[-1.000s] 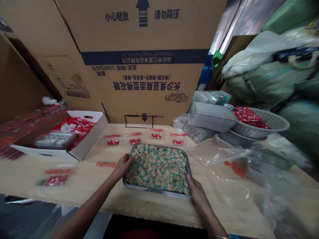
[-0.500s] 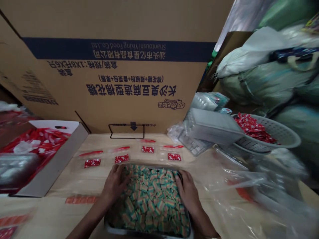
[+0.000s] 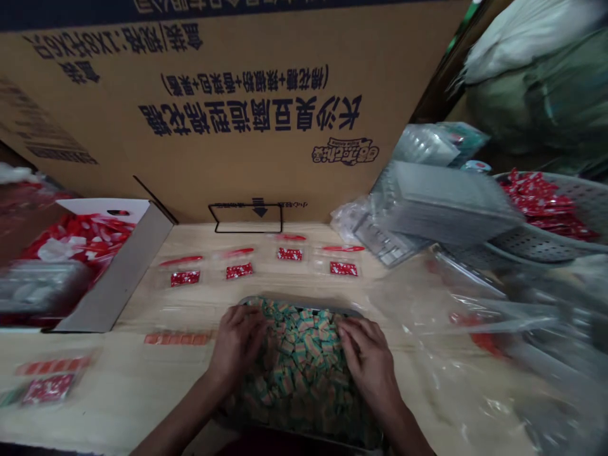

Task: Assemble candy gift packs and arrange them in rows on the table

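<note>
A metal tray (image 3: pixel 346 311) heaped with small striped pieces (image 3: pixel 304 354), green and orange-pink, which look like candies, sits low in the middle of the view. My left hand (image 3: pixel 237 345) is closed over its far left side, the fingers bent in onto the pieces and a little blurred. On the right side, my right hand (image 3: pixel 370 354) curls over the rim with fingertips and thumb at the pieces. The tray's near edge is dark and partly hidden. Just beyond it, several clear plastic packs lie in a row, each with a red dotted sachet (image 3: pixel 289 254) and a red strip.
A large cardboard carton (image 3: pixel 266 177) stands behind the table. At left is a white box (image 3: pixel 118 272) of red items; an orange segmented strip (image 3: pixel 175 339) lies nearer. Stacked plastic trays (image 3: pixel 451 196), a basket (image 3: pixel 517 247) of red sachets and clear plastic film (image 3: pixel 437 335) crowd the right.
The camera has tilted downward. The tray has slid slightly toward me, away from the row of packs, with both hands on it. My fingers now reach further in over the pieces.
</note>
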{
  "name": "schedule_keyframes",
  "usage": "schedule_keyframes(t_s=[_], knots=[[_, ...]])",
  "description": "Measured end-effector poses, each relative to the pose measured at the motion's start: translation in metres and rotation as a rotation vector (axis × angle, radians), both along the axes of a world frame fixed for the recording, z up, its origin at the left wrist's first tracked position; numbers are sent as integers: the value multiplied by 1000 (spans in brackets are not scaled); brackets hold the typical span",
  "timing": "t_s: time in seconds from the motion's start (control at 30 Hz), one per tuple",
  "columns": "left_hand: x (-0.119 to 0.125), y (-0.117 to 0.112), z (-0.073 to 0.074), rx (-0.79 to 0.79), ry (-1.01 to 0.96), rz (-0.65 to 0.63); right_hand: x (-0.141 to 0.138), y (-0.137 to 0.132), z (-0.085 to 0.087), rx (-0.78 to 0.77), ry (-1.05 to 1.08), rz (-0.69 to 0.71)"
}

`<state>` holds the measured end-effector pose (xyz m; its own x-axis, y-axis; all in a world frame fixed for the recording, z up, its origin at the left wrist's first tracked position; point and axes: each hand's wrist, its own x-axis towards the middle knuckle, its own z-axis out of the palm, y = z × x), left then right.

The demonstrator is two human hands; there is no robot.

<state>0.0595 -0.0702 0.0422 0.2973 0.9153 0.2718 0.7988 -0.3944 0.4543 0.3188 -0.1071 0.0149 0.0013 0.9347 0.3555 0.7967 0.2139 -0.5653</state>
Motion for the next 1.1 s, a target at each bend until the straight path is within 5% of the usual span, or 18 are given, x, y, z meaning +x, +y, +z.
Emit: schedule_keyframes(t_s=[0.1,0.23,0.63,0.8,1.0,1.1], knots=[[27,12,6,-64,63,-169,-31,10,16,-94,-168,72],[42,16,5,-147,166,-186,-58,20,25,-254,-346,46],[31,-13,3,-95,247,-213,-53,23,9,-236,93,134],[23,-21,0,-119,-123,-238,-36,4,16,-170,240,152],[29,-30,2,-760,-804,82,-42,-17,33,-342,480,235],[33,-31,4,-924,-960,128,-55,-21,34,-464,606,234]])
